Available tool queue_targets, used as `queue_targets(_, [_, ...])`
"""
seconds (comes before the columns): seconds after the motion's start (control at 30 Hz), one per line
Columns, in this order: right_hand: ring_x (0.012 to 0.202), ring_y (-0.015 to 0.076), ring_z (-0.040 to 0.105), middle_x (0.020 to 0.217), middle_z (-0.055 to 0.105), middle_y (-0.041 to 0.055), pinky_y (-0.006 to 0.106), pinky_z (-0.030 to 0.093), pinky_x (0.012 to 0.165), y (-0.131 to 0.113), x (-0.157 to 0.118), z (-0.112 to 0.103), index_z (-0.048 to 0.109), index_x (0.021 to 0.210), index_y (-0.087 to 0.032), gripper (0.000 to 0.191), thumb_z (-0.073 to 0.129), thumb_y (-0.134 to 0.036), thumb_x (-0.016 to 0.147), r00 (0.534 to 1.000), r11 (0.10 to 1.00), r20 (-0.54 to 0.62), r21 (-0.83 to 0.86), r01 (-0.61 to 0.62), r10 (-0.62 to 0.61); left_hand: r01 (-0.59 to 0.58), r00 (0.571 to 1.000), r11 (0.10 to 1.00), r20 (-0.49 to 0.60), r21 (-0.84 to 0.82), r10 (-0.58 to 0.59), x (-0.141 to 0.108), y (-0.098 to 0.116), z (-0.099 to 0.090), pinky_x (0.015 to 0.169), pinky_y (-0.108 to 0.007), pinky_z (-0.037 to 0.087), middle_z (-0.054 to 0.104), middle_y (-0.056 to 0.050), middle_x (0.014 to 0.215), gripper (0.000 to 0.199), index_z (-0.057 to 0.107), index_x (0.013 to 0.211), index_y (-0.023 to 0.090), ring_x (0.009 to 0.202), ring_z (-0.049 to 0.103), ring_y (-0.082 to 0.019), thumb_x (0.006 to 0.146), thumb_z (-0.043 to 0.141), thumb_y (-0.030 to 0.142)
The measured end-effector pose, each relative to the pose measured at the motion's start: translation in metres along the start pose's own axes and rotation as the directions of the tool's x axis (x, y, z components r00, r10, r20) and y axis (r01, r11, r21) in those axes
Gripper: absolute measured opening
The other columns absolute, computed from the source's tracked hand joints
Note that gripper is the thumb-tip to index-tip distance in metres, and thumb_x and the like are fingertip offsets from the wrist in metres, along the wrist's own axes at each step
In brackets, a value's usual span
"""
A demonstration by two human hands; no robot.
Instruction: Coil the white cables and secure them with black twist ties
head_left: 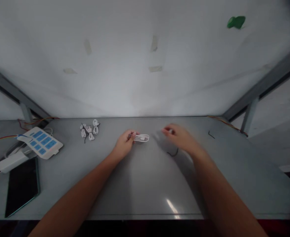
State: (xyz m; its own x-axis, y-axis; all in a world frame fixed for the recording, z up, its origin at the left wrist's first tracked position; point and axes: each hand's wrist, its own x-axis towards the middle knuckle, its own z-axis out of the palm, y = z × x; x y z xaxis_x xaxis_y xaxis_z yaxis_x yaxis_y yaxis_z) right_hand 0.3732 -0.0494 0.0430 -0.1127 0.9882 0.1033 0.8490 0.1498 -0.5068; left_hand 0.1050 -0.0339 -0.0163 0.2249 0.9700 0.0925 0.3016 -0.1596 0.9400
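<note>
Your L fingers (134, 135) are pinched shut on the folded white cable (142, 138), held mid-table; your R hand's (176, 134) fingers are curled, blurred, can't tell if they grip anything. Black tie (173, 153) lies on the table (145, 184) near your R hand, w/ white cable bundles (89, 131) off to the L.

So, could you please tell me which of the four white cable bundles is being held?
The bundle in the left hand, loops pointing rightward; the other three lie grouped farther left on the table.
</note>
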Motion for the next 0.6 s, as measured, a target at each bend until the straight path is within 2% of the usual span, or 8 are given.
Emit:
queue_targets(0.03, [0.087,0.0176,0.07,0.118,0.075,0.0101,0.029,0.053,0.075,-0.014,-0.003,0.014,0.07,0.122,-0.021,0.032,0.053,-0.039,0.102,0.999,0.996,0.005,0.074,0.044,-0.045,-0.032,0.999,0.999,0.006,-0.01,0.032,-0.003,0.003,0.003,0.074,-0.03,0.051,0.07,-0.007,0.094,0.038,0.068,0.103,0.018,0.077,0.062,-0.018,0.099,0.048,0.05])
queue_targets(0.1, [0.094,0.0201,0.07,0.131,0.069,0.0124,0.034,0.056,0.081,-0.038,-0.007,0.041,0.057,0.141,-0.024,0.046,0.057,-0.042,0.099,0.978,0.916,0.085,0.374,0.148,-0.192,-0.104,0.995,0.995,0.005,0.003,0.104,-0.007,0.008,0.007,0.08,-0.032,0.052,0.07,-0.007,0.097,0.033,0.065,0.105,0.019,0.084,0.064,-0.02,0.1,0.047,0.047])
queue_targets(0.17, [0.099,0.0228,0.069,0.125,0.072,0.0115,0.039,0.054,0.089,-0.048,-0.006,0.064,0.057,0.141,-0.025,0.045,0.058,-0.039,0.098,0.958,0.846,0.093,0.499,0.19,-0.271,-0.161,0.986,0.982,-0.027,0.097,0.165,-0.007,0.011,0.004,0.088,-0.035,0.052,0.07,-0.009,0.104,0.028,0.063,0.11,0.021,0.093,0.065,-0.022,0.1,0.049,0.043])
queue_targets(0.23, [0.107,0.0254,0.067,0.124,0.071,0.0121,0.044,0.051,0.097,-0.043,0.0,0.076,0.062,0.132,-0.024,0.037,0.058,-0.032,0.097,0.962,0.84,0.005,0.489,0.236,-0.274,-0.153,0.972,0.94,-0.127,0.305,0.199,-0.003,0.011,-0.009,0.098,-0.041,0.049,0.069,-0.012,0.112,0.027,0.063,0.115,0.02,0.105,0.064,-0.027,0.098,0.052,0.039])
queue_targets(0.3, [0.11,0.0272,0.065,0.122,0.071,0.0131,0.046,0.049,0.1,-0.023,0.01,0.076,0.066,0.123,-0.023,0.03,0.057,-0.028,0.095,0.968,0.879,-0.122,0.406,0.249,-0.218,-0.003,0.925,0.827,-0.312,0.563,0.216,0.003,0.005,-0.033,0.11,-0.051,0.041,0.066,-0.018,0.122,0.031,0.062,0.119,0.018,0.121,0.057,-0.034,0.095,0.056,0.037])
queue_targets(0.4, [0.105,0.0309,0.064,0.113,0.07,0.017,0.049,0.048,0.095,0.02,0.023,0.061,0.067,0.115,-0.019,0.026,0.05,-0.024,0.096,0.948,0.971,-0.314,0.204,0.124,-0.055,0.423,0.741,0.593,-0.638,0.685,0.209,0.011,-0.012,-0.073,0.117,-0.067,0.024,0.05,-0.027,0.145,0.044,0.059,0.127,0.009,0.143,0.035,-0.046,0.091,0.057,0.033])
queue_targets(0.5, [0.1,0.0342,0.064,0.109,0.068,0.0241,0.049,0.047,0.089,0.054,0.028,0.044,0.066,0.113,-0.011,0.028,0.046,-0.022,0.097,0.916,0.991,-0.38,0.006,-0.134,0.127,0.574,0.711,0.443,-0.687,0.689,0.148,0.014,-0.026,-0.096,0.116,-0.07,0.021,0.047,-0.032,0.147,0.043,0.063,0.122,0.004,0.143,0.033,-0.047,0.089,0.055,0.03])
queue_targets(0.6, [0.107,0.042,0.062,0.108,0.066,0.0299,0.055,0.044,0.091,0.062,0.027,0.035,0.067,0.108,-0.006,0.026,0.056,-0.023,0.092,0.904,0.969,-0.39,-0.093,-0.227,0.175,0.598,0.71,0.389,-0.688,0.701,0.147,0.014,-0.027,-0.094,0.115,-0.072,0.02,0.051,-0.034,0.141,0.039,0.066,0.115,0.002,0.142,0.035,-0.048,0.09,0.052,0.027])
